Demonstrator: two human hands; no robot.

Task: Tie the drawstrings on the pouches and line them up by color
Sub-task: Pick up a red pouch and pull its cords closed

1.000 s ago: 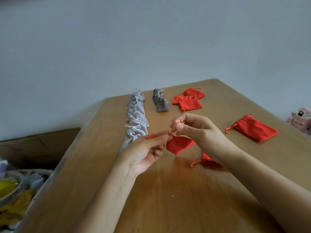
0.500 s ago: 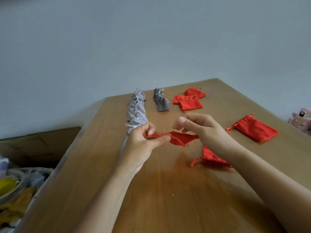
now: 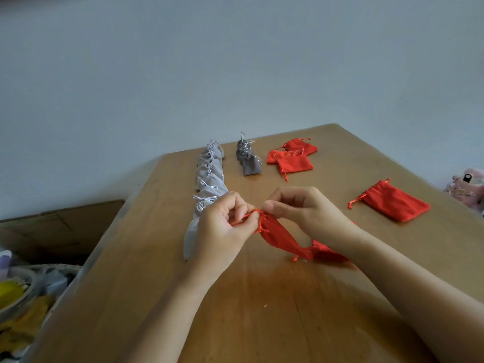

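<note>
Above the middle of the wooden table (image 3: 262, 310), a red pouch (image 3: 280, 237) hangs between my hands with its neck gathered. My left hand (image 3: 222, 231) pinches its red drawstring (image 3: 243, 218) on the left side. My right hand (image 3: 306, 208) pinches the cord at the pouch's neck. Another red pouch (image 3: 327, 252) lies on the table under my right wrist, partly hidden. A line of light grey tied pouches (image 3: 209, 174) runs away from me on the left. Beside it stands a short line of dark grey pouches (image 3: 248, 161), then three red pouches (image 3: 292, 157).
A single flat red pouch (image 3: 392, 203) lies at the right side of the table. A pink object (image 3: 468, 184) sits past the right edge. Off the left edge, lower down, are a cardboard box (image 3: 60, 226) and a basket of mixed things (image 3: 18, 292).
My hands have come closer together at the pouch's neck. The pouch, held level before, now hangs down to the right from the gathered neck.
</note>
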